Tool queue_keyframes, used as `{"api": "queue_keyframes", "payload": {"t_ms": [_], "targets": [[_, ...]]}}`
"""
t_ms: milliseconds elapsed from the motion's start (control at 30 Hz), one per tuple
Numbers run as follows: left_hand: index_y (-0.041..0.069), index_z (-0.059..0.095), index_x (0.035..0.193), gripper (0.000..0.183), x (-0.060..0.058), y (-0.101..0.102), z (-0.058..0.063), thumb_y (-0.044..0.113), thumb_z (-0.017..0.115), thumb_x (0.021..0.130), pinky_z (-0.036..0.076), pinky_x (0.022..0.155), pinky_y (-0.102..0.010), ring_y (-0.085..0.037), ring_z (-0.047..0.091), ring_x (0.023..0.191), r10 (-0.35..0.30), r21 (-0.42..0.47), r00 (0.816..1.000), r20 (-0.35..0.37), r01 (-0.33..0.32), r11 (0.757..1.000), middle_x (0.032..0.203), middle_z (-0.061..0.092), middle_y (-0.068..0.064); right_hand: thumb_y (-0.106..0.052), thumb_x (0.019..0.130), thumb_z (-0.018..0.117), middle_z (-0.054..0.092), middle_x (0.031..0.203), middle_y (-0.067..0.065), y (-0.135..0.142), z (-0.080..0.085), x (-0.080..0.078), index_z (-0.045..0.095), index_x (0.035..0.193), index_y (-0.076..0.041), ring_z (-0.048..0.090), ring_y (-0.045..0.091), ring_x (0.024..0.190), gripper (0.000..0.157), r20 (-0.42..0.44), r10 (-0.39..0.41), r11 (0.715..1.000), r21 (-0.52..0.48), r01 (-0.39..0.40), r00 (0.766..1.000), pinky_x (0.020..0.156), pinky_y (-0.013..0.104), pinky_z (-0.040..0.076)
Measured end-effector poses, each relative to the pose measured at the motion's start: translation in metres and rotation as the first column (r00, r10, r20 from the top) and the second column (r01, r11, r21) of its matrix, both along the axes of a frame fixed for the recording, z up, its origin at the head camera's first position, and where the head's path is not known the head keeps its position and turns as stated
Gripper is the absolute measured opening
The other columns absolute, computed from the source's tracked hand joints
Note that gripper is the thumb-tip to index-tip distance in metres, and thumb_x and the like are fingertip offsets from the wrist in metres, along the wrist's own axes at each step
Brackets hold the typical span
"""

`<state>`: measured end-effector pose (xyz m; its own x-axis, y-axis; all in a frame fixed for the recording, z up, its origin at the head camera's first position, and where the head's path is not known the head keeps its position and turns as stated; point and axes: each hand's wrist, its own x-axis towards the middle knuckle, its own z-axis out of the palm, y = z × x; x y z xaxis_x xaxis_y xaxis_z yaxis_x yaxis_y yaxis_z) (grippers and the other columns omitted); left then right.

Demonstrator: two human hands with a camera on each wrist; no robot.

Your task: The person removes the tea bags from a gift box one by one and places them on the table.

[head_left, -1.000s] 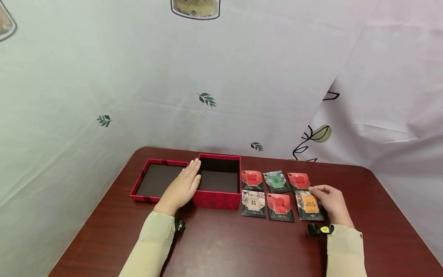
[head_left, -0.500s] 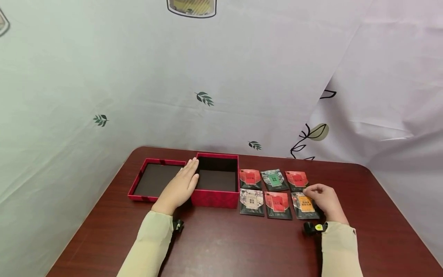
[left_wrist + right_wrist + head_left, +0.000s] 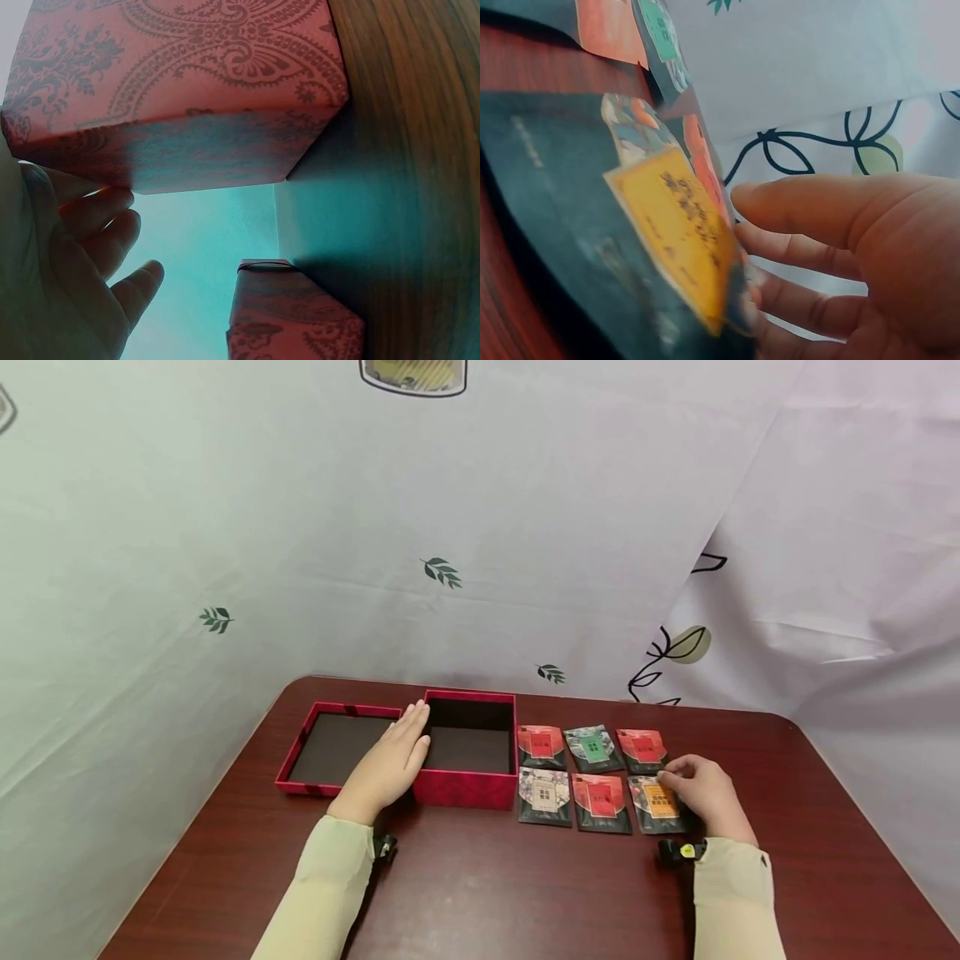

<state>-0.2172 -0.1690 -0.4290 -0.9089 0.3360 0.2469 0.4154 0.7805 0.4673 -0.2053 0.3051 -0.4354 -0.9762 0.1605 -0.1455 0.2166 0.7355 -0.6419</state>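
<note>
In the head view my left hand [image 3: 386, 771] lies with straight fingers along the left wall of a red patterned box [image 3: 471, 790] with a dark interior. The left wrist view shows its fingertips [image 3: 112, 206] against the box's side [image 3: 210, 154]. My right hand [image 3: 705, 793] pinches the right edge of a black tea sachet [image 3: 660, 804] with an orange label. Seen from the right wrist, the thumb [image 3: 780, 201] is at that edge, with curled fingers beyond it; their exact contact is partly hidden. The sachet [image 3: 555, 202] appears large there.
A shallow red lid [image 3: 309, 789] lies inside-up left of the box. Right of the box, more tea sachets form two rows: red [image 3: 541, 747], green [image 3: 593, 748] and red [image 3: 642, 751] behind, white [image 3: 544, 796] and red [image 3: 602, 803] in front. A patterned cloth [image 3: 480, 527] hangs behind the table.
My right hand has moved slightly left, and the orange-labelled tea sachet has shifted left with it, nearer the red one. My left hand stays against the box. The head view has shifted a little.
</note>
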Motion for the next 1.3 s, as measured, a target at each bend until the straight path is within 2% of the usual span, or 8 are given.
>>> {"api": "queue_keyframes", "payload": {"t_ms": [167, 333, 700, 800, 900, 1067, 1167, 1300], "targets": [[0.001, 0.028, 0.159, 0.057, 0.0, -0.001, 0.0, 0.024, 0.044, 0.109, 0.022, 0.121, -0.056, -0.03, 0.02, 0.154, 0.003, -0.001, 1.0, -0.001, -0.003, 1.0, 0.166, 0.025, -0.015, -0.021, 0.1, 0.062, 0.064, 0.084, 0.015, 0.001, 0.003, 0.002, 0.06, 0.113, 0.009, 0.061, 0.022, 0.068, 0.033, -0.013, -0.011, 1.0, 0.003, 0.011, 1.0, 0.065, 0.036, 0.05], [0.001, 0.028, 0.159, 0.057, 0.0, -0.002, -0.001, 0.026, 0.041, 0.11, 0.022, 0.122, -0.055, -0.029, 0.02, 0.154, 0.001, -0.009, 1.0, 0.003, -0.001, 1.0, 0.166, 0.024, -0.014, -0.021, 0.101, 0.06, 0.064, 0.082, 0.013, -0.003, 0.005, 0.003, 0.061, 0.11, 0.007, 0.061, 0.021, 0.067, 0.029, -0.041, -0.004, 1.0, 0.027, 0.005, 0.999, 0.064, 0.035, 0.049], [0.001, 0.029, 0.159, 0.057, -0.001, -0.003, -0.001, 0.024, 0.043, 0.109, 0.022, 0.122, -0.055, -0.03, 0.02, 0.154, -0.002, 0.001, 1.0, 0.012, 0.002, 1.0, 0.166, 0.024, -0.015, -0.023, 0.101, 0.06, 0.067, 0.096, 0.018, -0.027, 0.018, 0.002, 0.065, 0.111, 0.004, 0.06, 0.025, 0.078, 0.03, -0.107, 0.036, 0.999, 0.041, -0.032, 0.994, 0.063, 0.034, 0.048], [0.002, 0.028, 0.159, 0.058, -0.001, -0.005, -0.002, 0.025, 0.045, 0.109, 0.022, 0.121, -0.055, -0.032, 0.021, 0.154, -0.01, 0.027, 1.0, 0.027, 0.009, 1.0, 0.166, 0.024, -0.015, -0.023, 0.101, 0.06, 0.067, 0.098, 0.019, -0.032, 0.02, 0.002, 0.065, 0.111, 0.003, 0.059, 0.027, 0.08, 0.029, -0.121, 0.06, 0.998, 0.039, -0.055, 0.991, 0.064, 0.036, 0.049], [0.005, 0.027, 0.16, 0.059, -0.002, -0.006, -0.004, 0.027, 0.045, 0.109, 0.021, 0.121, -0.056, -0.034, 0.019, 0.154, -0.024, 0.089, 0.997, 0.071, 0.017, 0.996, 0.167, 0.021, -0.013, -0.022, 0.101, 0.06, 0.067, 0.099, 0.019, -0.037, 0.019, 0.003, 0.066, 0.11, 0.003, 0.059, 0.028, 0.081, 0.027, -0.148, 0.085, 0.996, 0.054, -0.078, 0.985, 0.066, 0.039, 0.051], [0.012, 0.027, 0.162, 0.058, -0.003, -0.008, -0.007, 0.035, 0.041, 0.11, 0.018, 0.121, -0.059, -0.036, 0.015, 0.154, -0.055, 0.193, 0.989, 0.137, 0.027, 0.981, 0.169, 0.019, -0.01, -0.019, 0.101, 0.06, 0.068, 0.096, 0.016, -0.045, 0.017, 0.002, 0.067, 0.11, 0.001, 0.059, 0.027, 0.081, 0.023, -0.237, 0.094, 0.995, 0.062, -0.081, 0.967, 0.065, 0.037, 0.049], [0.012, 0.031, 0.161, 0.056, -0.003, -0.009, -0.008, 0.034, 0.042, 0.11, 0.02, 0.12, -0.062, -0.039, 0.018, 0.153, -0.056, 0.207, 0.992, 0.109, 0.032, 0.978, 0.167, 0.024, -0.013, -0.019, 0.102, 0.058, 0.067, 0.093, 0.014, -0.05, 0.015, 0.001, 0.067, 0.111, 0.001, 0.058, 0.024, 0.076, 0.023, -0.301, 0.059, 0.998, 0.016, -0.057, 0.952, 0.062, 0.034, 0.047], [0.012, 0.035, 0.159, 0.053, -0.005, -0.013, -0.008, 0.029, 0.044, 0.11, 0.025, 0.118, -0.062, -0.038, 0.027, 0.15, -0.037, 0.209, 0.999, 0.024, 0.032, 0.977, 0.164, 0.03, -0.012, -0.019, 0.103, 0.057, 0.066, 0.091, 0.013, -0.051, 0.012, -0.003, 0.068, 0.111, -0.001, 0.055, 0.021, 0.07, 0.023, -0.378, -0.015, 0.999, -0.037, 0.001, 0.926, 0.058, 0.032, 0.047]]}}
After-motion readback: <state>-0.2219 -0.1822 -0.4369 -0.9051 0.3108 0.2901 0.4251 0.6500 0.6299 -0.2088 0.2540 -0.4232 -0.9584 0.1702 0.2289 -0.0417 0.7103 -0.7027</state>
